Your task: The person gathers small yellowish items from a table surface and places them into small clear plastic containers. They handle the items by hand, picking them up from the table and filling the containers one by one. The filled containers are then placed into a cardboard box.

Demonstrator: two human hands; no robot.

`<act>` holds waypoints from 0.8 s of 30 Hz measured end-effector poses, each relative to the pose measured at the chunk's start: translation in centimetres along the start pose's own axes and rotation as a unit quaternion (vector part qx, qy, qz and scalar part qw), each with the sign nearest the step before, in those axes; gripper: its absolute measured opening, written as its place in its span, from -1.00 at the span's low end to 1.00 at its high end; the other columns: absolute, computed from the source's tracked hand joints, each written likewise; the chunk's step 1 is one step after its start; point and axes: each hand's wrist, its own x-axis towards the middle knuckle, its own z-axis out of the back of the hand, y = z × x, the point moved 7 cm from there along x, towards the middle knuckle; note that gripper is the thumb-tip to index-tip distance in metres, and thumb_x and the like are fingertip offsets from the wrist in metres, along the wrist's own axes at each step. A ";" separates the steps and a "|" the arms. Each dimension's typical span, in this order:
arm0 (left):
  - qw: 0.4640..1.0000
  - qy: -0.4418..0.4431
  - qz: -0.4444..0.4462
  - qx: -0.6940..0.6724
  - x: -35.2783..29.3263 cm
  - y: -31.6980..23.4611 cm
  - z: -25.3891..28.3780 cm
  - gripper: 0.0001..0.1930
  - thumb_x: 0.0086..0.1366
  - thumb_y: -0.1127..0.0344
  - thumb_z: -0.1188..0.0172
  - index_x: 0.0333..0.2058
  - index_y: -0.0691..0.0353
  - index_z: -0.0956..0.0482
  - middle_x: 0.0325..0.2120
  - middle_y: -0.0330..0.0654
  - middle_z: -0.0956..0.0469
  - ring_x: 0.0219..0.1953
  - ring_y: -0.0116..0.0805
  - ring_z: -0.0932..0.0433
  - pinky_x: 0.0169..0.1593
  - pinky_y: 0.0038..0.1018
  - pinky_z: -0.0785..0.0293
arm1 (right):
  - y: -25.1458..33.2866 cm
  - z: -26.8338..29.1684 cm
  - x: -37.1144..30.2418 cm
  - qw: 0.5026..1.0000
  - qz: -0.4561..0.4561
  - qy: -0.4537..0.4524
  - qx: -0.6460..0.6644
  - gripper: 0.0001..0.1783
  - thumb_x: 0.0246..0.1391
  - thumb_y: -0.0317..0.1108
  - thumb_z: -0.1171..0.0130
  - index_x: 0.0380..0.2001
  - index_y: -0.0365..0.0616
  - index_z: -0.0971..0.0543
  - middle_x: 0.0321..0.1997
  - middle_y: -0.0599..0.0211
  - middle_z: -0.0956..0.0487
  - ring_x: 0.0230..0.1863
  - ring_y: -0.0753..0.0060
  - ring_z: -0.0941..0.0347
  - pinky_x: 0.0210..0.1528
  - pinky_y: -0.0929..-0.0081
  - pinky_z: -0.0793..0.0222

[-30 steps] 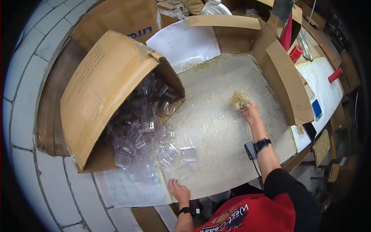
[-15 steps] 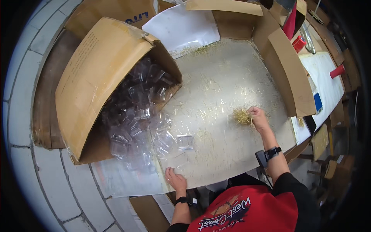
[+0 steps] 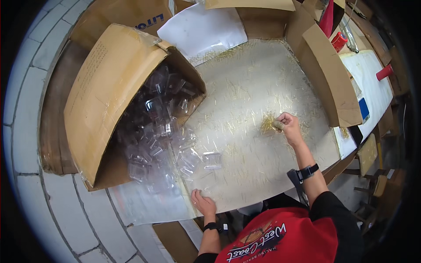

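Note:
My right hand (image 3: 287,126) is over the right middle of the table, thumb and fingers pinched together. At its fingertips is a small bunch of thin gold-coloured pins (image 3: 268,123), with more of them strewn around it. My left hand (image 3: 203,203) lies at the table's front edge with fingers stretched out, holding nothing. A single clear plastic box (image 3: 212,160) lies on the grey table surface (image 3: 245,175), beyond my left hand. Left of it, a heap of clear plastic boxes (image 3: 151,144) spills from a tipped cardboard carton (image 3: 105,87).
Cardboard walls (image 3: 329,74) border the table's right and far sides. A white sheet (image 3: 204,33) leans at the back. Past the right wall are a red spool (image 3: 384,72), another red item (image 3: 339,41) and a blue object (image 3: 363,108). Stacked white blocks (image 3: 30,114) stand at left.
My right hand has shifted slightly left and away from me, and the gold bunch looks smaller and looser. My left hand stays at the table edge. The whole view has shifted slightly.

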 end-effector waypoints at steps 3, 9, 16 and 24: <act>1.000 0.007 -0.003 -0.009 1.0 -0.6 -0.2 -0.60 -0.04 0.56 0.13 -0.13 0.40 -0.34 -0.06 0.11 -0.31 0.04 0.13 -0.25 0.14 -0.10 -0.11 | 1.9 -1.1 1.8 0.995 0.052 -0.004 0.090 -0.92 -0.05 -0.63 -0.16 -0.49 -0.24 -0.49 -0.54 0.38 -0.53 -0.56 0.67 -0.38 -0.52 0.70 -0.29; 1.000 0.018 0.003 0.000 0.5 -0.3 -0.1 -0.60 -0.02 0.54 0.10 -0.12 0.40 -0.36 -0.03 0.09 -0.31 0.06 0.12 -0.25 0.14 -0.09 -0.14 | 0.6 -1.7 5.0 0.997 0.055 -0.053 0.024 -0.93 -0.03 -0.60 -0.18 -0.47 -0.26 -0.48 -0.54 0.36 -0.52 -0.58 0.66 -0.37 -0.54 0.68 -0.28; 1.000 0.018 -0.004 -0.004 0.3 -0.3 0.0 -0.60 -0.01 0.53 0.11 -0.11 0.41 -0.36 -0.03 0.10 -0.31 0.06 0.12 -0.24 0.14 -0.09 -0.13 | 0.8 -1.3 9.0 0.988 0.069 -0.129 0.042 -0.91 -0.04 -0.57 -0.21 -0.46 -0.25 -0.49 -0.56 0.38 -0.51 -0.61 0.66 -0.35 -0.59 0.69 -0.25; 1.000 0.005 -0.002 -0.010 0.0 0.5 -0.1 -0.61 -0.02 0.56 0.14 -0.13 0.43 -0.34 -0.04 0.13 -0.31 0.05 0.13 -0.24 0.14 -0.08 -0.12 | 2.7 -1.1 9.9 0.988 0.085 -0.131 0.005 -0.91 -0.05 -0.55 -0.21 -0.50 -0.23 -0.48 -0.60 0.45 -0.48 -0.61 0.68 -0.34 -0.58 0.69 -0.22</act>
